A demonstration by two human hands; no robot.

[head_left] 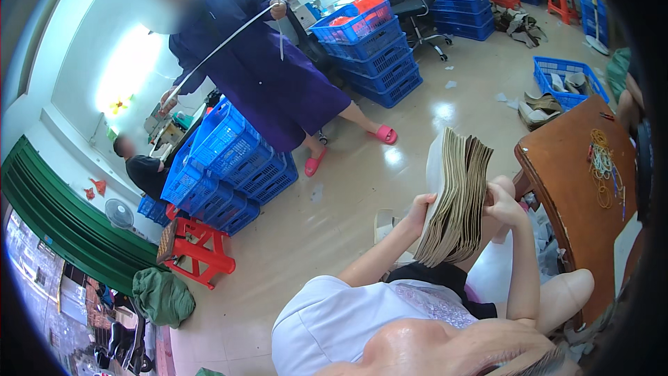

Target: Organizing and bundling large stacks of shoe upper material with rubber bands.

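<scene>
Stack (456,198): probably floppy, layers apt to slide; squeeze both edges.
Left hand (419,213): I clamp nine o'clock.
Right hand (506,203): I clamp three o'clock.

Passing room is lying to the left; the right side is crowding up.
Beyond the left hand (422,210), the floor (334,219) is stretching toward the crates (233,167) and red stool (202,244), giving that arm a way outward. The bundle (456,198) is filling the gap between the hands, blocking any straight crossing; its top edge is leaving a way over. At the right hand (506,205), the table (557,174) is standing near, with plastic bags (544,237) crowding below its edge and a knee (576,284) closing the lower side. Cords (600,167) are lying across the tabletop. Farther off, a standing co-worker (243,63) is blocking the way between two crate stacks.
</scene>
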